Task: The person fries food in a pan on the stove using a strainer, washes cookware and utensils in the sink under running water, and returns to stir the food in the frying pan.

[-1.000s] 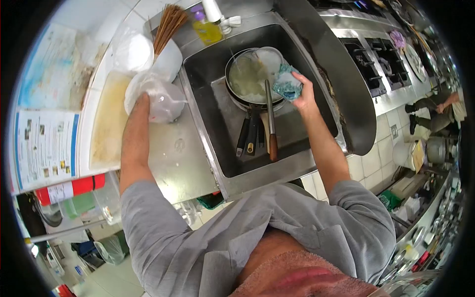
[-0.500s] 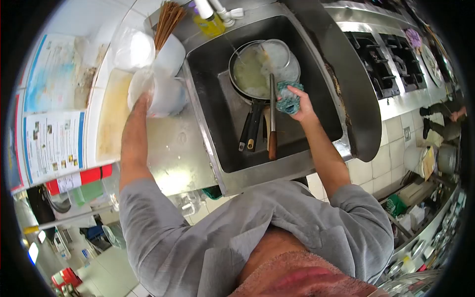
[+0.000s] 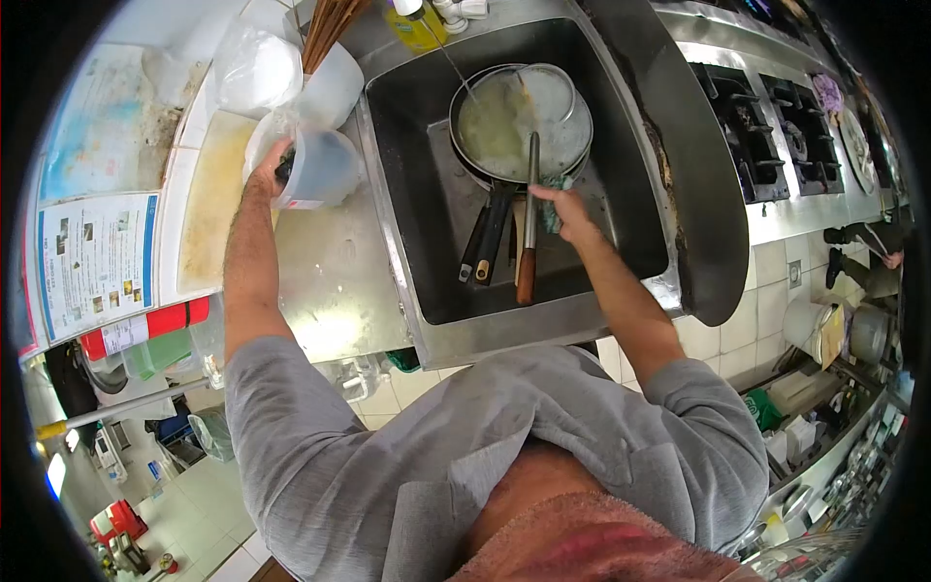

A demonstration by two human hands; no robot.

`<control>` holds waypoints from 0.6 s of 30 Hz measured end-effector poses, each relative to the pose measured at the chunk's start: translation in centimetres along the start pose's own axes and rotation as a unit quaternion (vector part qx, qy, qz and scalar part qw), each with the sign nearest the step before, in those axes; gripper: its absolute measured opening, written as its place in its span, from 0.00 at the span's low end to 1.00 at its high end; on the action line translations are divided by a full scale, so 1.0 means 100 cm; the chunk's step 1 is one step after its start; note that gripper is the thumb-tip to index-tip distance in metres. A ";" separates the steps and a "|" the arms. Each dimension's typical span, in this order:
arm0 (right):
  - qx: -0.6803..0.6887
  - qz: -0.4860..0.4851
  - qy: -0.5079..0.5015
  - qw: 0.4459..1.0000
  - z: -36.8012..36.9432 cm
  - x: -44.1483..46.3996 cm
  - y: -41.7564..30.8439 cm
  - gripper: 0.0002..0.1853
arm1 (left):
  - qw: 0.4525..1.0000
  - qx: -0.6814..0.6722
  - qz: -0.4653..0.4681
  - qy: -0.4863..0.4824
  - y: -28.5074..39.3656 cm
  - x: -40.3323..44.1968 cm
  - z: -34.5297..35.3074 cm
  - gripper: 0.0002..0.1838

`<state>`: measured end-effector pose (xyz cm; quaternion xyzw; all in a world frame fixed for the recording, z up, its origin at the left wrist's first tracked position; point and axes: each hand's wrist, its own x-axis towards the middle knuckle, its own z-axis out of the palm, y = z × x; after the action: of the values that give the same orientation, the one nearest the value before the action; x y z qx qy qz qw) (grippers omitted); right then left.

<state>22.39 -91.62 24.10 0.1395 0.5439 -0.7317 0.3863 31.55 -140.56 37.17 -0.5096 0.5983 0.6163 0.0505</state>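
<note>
Two grips: beside the sink (image 3: 504,335), left hand (image 3: 264,173) holds a dark item (image 3: 284,167), seemingly mid-fetch, needing tub (image 3: 328,170) clearance; inside, right hand (image 3: 569,208) clutches a sponge (image 3: 551,216).

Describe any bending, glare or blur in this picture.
Head view: fisheye-like bowing inside a black, rounded border; head view: a white glare patch on the steel counter beside the sink; head view: wall sheet too soft to read.
</note>
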 end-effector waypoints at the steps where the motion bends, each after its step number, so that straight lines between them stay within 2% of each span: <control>1: -0.036 -0.013 0.016 0.999 0.005 -0.002 0.001 0.35 | 0.997 0.048 -0.049 0.033 0.008 -0.015 0.010 0.35; 2: -0.037 -0.010 0.015 0.999 0.007 -0.001 0.004 0.35 | 0.988 0.095 -0.098 0.065 0.010 -0.028 0.016 0.33; 3: -0.032 0.004 0.027 0.999 0.009 0.001 0.007 0.35 | 0.988 0.094 -0.100 0.068 0.004 -0.031 0.013 0.33; 4: -0.026 0.018 0.039 0.999 0.012 0.004 0.010 0.35 | 0.987 0.124 -0.072 0.069 0.000 -0.033 0.009 0.34; 5: -0.061 -0.043 0.090 0.993 0.013 0.004 0.017 0.27 | 0.985 0.155 -0.045 0.068 -0.002 -0.037 0.010 0.34; 6: -0.061 -0.043 0.090 0.993 0.009 0.005 0.019 0.27 | 0.985 0.155 -0.044 0.067 0.000 -0.043 0.014 0.34; 8: -0.056 -0.012 -0.028 0.998 0.000 0.002 0.020 0.20 | 0.969 0.244 -0.041 -0.016 0.009 -0.054 0.023 0.29; 9: -0.071 -0.003 0.016 0.997 0.003 -0.006 0.016 0.16 | 0.969 0.244 -0.042 -0.016 0.009 -0.049 0.022 0.29; 10: -0.071 -0.002 0.016 0.997 0.001 -0.002 0.021 0.16 | 0.947 0.315 -0.031 -0.062 0.011 -0.035 0.019 0.28; 11: -0.023 -0.013 0.006 1.000 -0.001 0.005 0.029 0.15 | 0.918 0.382 -0.020 -0.105 0.012 -0.021 0.014 0.28; 12: 0.024 -0.025 -0.004 0.999 -0.002 0.011 0.032 0.14 | 0.919 0.381 -0.020 -0.101 0.011 -0.001 0.006 0.28; 14: 0.030 -0.013 -0.006 0.999 -0.003 0.015 0.028 0.14 | 0.878 0.439 0.168 0.093 0.000 0.029 -0.009 0.24; 15: 0.037 -0.001 -0.004 0.999 -0.005 0.014 0.027 0.13 | 0.879 0.437 0.165 0.096 0.003 0.016 -0.003 0.24; 17: 0.021 -0.001 -0.005 1.000 -0.007 0.014 0.022 0.13 | 0.805 0.480 0.332 0.103 0.022 -0.014 0.016 0.24; 18: 0.009 0.002 -0.004 1.000 -0.006 0.014 0.022 0.13 | 0.806 0.480 0.327 0.114 0.026 -0.022 0.017 0.24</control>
<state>22.90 -91.94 21.51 0.1408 0.5359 -0.7363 0.3883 29.91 -138.73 40.11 -0.2610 0.9504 0.1686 0.0154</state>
